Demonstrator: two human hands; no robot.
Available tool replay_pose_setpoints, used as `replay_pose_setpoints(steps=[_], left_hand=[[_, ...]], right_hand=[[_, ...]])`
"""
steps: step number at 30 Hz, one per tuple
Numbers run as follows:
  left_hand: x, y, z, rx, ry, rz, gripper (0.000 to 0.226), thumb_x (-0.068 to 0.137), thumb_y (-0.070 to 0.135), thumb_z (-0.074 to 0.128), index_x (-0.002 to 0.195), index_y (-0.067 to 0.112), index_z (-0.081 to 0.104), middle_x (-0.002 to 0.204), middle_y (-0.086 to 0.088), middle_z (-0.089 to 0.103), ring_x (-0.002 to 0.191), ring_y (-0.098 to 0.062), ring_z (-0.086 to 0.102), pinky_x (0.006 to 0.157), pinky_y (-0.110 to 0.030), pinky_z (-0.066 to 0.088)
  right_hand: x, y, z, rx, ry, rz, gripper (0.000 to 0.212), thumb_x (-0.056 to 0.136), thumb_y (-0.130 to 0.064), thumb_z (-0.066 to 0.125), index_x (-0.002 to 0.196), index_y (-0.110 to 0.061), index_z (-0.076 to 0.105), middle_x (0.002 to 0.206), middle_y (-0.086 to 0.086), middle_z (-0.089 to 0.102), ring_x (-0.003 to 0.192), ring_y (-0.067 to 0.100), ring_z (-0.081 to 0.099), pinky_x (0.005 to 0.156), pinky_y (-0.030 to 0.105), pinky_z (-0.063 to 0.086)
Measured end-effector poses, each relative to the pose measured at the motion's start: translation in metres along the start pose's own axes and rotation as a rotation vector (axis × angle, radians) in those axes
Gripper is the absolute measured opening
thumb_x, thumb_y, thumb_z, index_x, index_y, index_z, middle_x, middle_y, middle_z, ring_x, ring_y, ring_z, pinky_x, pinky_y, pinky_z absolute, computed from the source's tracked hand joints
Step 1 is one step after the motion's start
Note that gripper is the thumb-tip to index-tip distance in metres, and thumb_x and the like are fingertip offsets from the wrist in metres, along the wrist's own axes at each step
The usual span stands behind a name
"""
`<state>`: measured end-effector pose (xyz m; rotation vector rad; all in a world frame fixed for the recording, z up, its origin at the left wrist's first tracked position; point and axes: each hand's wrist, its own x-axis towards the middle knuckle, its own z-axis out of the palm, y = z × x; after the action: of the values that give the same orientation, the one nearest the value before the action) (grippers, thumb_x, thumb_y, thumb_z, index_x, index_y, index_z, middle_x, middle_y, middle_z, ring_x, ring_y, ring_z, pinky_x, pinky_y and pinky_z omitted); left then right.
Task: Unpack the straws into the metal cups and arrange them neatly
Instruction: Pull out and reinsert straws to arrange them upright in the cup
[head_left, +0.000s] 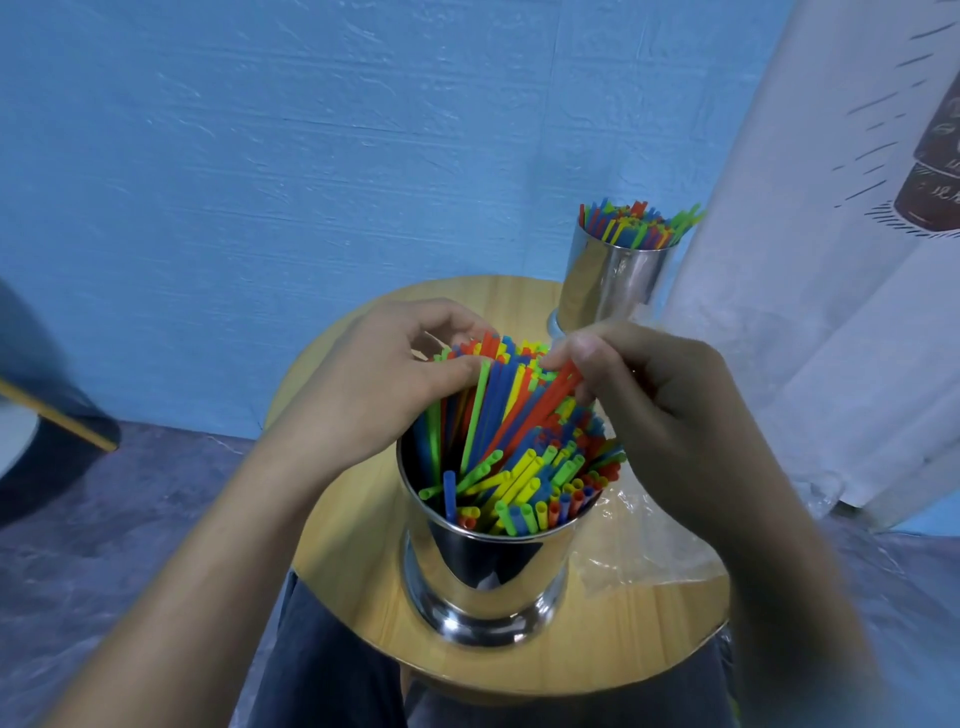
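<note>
A shiny metal cup (488, 582) stands near the front of a round wooden table (353, 561), packed with coloured straws (524, 467) that lean away from me. My left hand (379, 374) curls round the far tops of the straws from the left. My right hand (649, 395) pinches several red straws at their tops from the right. A second metal cup (608, 280) at the table's far right edge holds upright coloured straws (634, 223).
Crumpled clear plastic wrapping (639, 540) lies on the table right of the near cup. A white printed curtain (831, 260) hangs at the right, touching the far cup. A blue wall stands behind. My lap is under the table's front edge.
</note>
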<state>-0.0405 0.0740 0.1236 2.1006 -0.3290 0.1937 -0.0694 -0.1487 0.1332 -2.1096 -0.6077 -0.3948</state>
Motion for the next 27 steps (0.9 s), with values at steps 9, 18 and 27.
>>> replay_pose_setpoints(steps=[9, 18, 27], left_hand=[[-0.001, 0.0025, 0.0014, 0.086, 0.074, 0.002, 0.019, 0.077, 0.049, 0.066, 0.09, 0.04, 0.076, 0.086, 0.018, 0.073, 0.085, -0.011, 0.068, 0.083, -0.047, 0.057], [-0.0026, 0.0047, 0.0042, 0.23, 0.148, 0.057, 0.011, 0.087, 0.043, 0.074, 0.084, 0.033, 0.072, 0.086, 0.03, 0.064, 0.069, 0.007, 0.056, 0.064, -0.024, 0.04], [0.0048, 0.0021, -0.0028, -0.027, 0.124, 0.071, 0.014, 0.08, 0.048, 0.075, 0.086, 0.036, 0.078, 0.093, 0.017, 0.072, 0.087, -0.016, 0.062, 0.076, -0.038, 0.045]], right_hand=[[0.0016, 0.0008, 0.0009, 0.069, -0.024, 0.038, 0.007, 0.091, -0.041, 0.064, 0.092, -0.033, 0.064, 0.079, -0.013, 0.065, 0.07, 0.014, 0.061, 0.06, 0.031, 0.052], [0.0034, 0.0011, 0.0026, 0.039, -0.031, 0.049, 0.011, 0.094, -0.041, 0.06, 0.089, -0.033, 0.066, 0.081, -0.015, 0.067, 0.073, 0.012, 0.065, 0.061, 0.028, 0.053], [0.0021, 0.0021, 0.0026, -0.003, -0.05, 0.038, 0.01, 0.095, -0.041, 0.068, 0.086, -0.043, 0.07, 0.091, -0.017, 0.066, 0.084, 0.008, 0.065, 0.065, 0.024, 0.051]])
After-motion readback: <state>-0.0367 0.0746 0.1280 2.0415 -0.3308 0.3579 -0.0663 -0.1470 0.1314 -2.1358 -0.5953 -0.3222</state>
